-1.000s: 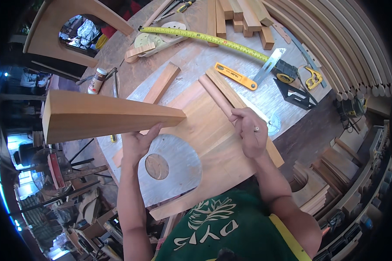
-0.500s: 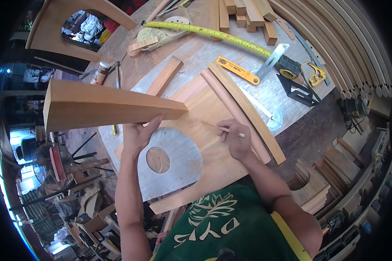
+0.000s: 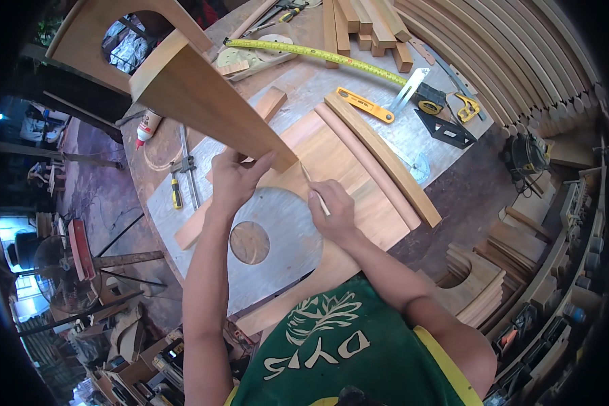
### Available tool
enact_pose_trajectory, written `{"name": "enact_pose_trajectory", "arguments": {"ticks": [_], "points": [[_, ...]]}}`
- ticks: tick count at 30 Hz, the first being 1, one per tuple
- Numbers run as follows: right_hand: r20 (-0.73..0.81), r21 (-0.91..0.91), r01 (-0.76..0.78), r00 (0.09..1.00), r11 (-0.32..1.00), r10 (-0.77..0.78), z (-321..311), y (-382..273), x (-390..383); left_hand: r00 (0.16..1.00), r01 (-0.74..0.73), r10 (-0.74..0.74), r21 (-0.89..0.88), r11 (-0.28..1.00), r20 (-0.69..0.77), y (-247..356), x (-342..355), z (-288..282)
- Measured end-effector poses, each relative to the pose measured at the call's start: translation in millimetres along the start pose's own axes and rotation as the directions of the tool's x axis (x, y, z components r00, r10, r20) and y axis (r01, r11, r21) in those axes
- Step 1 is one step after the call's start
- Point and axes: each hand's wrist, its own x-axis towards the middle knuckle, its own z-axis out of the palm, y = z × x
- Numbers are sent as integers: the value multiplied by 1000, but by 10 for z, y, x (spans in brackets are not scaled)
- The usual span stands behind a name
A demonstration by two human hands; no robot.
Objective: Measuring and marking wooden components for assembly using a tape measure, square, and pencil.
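My left hand [image 3: 240, 179] grips a tapered wooden post [image 3: 203, 95] near its narrow lower end, with the far end raised and tilted toward the upper left. My right hand [image 3: 333, 206] holds a slim pencil [image 3: 306, 174], its point at the post's lower corner over the wooden panel [image 3: 352, 196]. A rounded pink-toned rail [image 3: 365, 166] and a curved wood strip [image 3: 392, 160] lie along the panel's right side. A metal sheet [image 3: 281, 223] shows through the panel's large curved cutout.
Around me on the worktable [image 3: 157, 145] lie a yellow tape measure [image 3: 430, 106], bevel gauge [image 3: 364, 101], black square [image 3: 436, 132], glue bottle [image 3: 147, 125], clamp [image 3: 186, 169] and several wood blocks [image 3: 379, 30]. Curved boards [image 3: 494, 61] line the right; a fan [image 3: 57, 271] stands lower left.
The post's far end has swung up and rightward, my left hand moving up with it. My right hand has moved left from beside the rail, bringing the pencil point to the post's lower end.
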Motion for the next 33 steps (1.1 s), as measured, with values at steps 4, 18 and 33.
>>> {"name": "enact_pose_trajectory", "arguments": {"ticks": [4,18,33], "points": [[-6,-120,51,999,991,-52,152,-74,-42,999,-41,40,36,999,7,52,6,-10],[179,-153,158,975,976,-129,439,-401,-246,999,-31,31,83,996,7,56,18,-18],[235,-233,151,967,961,-95,523,-370,-249,999,-47,46,55,997,8,27,30,-13]]}}
